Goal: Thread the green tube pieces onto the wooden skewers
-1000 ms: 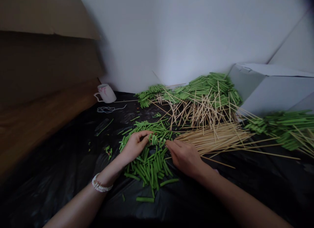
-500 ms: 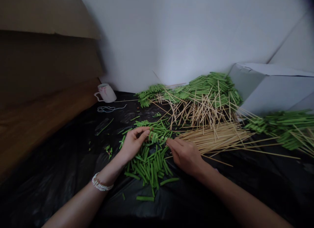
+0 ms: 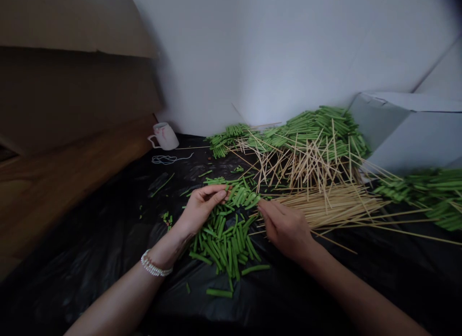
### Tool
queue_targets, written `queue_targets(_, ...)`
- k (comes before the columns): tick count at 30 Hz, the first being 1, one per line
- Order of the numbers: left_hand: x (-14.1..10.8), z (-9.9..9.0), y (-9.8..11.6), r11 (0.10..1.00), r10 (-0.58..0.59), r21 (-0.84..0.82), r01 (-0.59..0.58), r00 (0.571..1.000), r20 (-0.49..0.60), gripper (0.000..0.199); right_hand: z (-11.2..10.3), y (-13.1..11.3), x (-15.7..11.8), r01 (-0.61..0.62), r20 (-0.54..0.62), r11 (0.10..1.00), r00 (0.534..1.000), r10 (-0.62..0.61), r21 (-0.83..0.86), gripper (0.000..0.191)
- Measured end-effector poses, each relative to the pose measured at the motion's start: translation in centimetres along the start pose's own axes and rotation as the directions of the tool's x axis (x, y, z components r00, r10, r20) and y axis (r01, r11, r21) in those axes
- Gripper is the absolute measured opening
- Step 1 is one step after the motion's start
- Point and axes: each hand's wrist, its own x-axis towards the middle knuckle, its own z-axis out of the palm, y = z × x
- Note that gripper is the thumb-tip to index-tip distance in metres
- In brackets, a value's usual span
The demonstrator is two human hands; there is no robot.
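My left hand (image 3: 202,208), with a beaded bracelet (image 3: 155,264) on its wrist, pinches a green bean piece at the left end of a row. This row of cut green bean pieces (image 3: 244,197) lies side by side between my hands, as if threaded on a skewer, whose stick is mostly hidden. At the row's right end, my right hand (image 3: 287,227) is closed in a pinch; its fingertips are partly hidden. Below both hands spreads a pile of loose cut green beans (image 3: 227,244) on black plastic sheeting (image 3: 180,307).
Bare bamboo skewers (image 3: 335,206) lie right of my right hand. Behind them are stacked skewers of beans (image 3: 317,124), with another bundle (image 3: 415,191) at far right. A white mug (image 3: 166,136) and string (image 3: 168,159) sit back left. Boxes (image 3: 397,129) stand at the right.
The whole view has shifted, so everything appears slightly further right. More of the bean row shows between my hands, which keep their pinches.
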Motion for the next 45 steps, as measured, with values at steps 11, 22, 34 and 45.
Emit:
queue_targets(11, -0.08, 0.22, 0.34, 0.995, -0.009, -0.101, 0.009, 1.000, -0.001, 0.022, 0.25, -0.01, -0.16, -0.009, 0.035, 1.000, 0.999, 0.010, -0.029, 0.026)
queue_targets(22, -0.12, 0.10, 0.24, 0.999, -0.034, -0.017, 0.035, 0.999, 0.042, 0.032, 0.60, -0.04, -0.40, -0.043, 0.093, 0.998, 0.995, 0.047, -0.044, 0.026)
queue_targets(34, -0.14, 0.05, 0.33, 0.999, 0.009, 0.049, -0.012, 0.999, 0.052, 0.029, 0.55, -0.18, -0.37, -0.077, 0.133, 0.997, 0.988, 0.081, -0.028, 0.028)
queue_targets(45, -0.11, -0.01, 0.48, 0.987, 0.038, 0.155, -0.046, 0.998, 0.051, 0.031, 0.41, -0.37, -0.33, -0.119, 0.193, 0.992, 0.973, 0.124, -0.036, 0.029)
